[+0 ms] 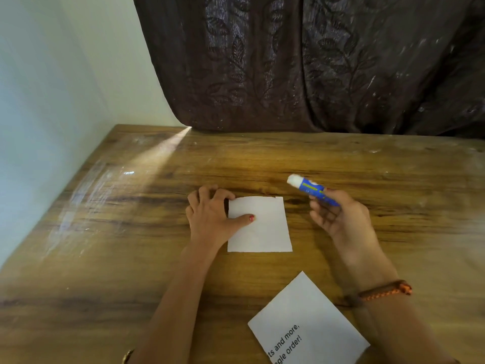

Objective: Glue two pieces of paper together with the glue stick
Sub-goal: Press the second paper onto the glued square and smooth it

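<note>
Gripping glue stick (312, 189), R hand (338, 219) hovers w/ white tip uncapped. L hand (212, 216) lies flat, thumb pinning blank paper (259, 224) mid-desk (131, 232). Printed paper (307, 321) at near edge.

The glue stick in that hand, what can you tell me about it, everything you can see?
The glue stick is a short blue tube with yellow-green markings, plastic by the look of it. Its cap is off, and no cap is in view. A rounded white glue tip shows at the end, pointing up and to the left. The right hand grips its lower end in the fingers, holding it tilted in the air above the wooden table, off to the right of the small blank paper. It touches nothing but that hand.
</note>
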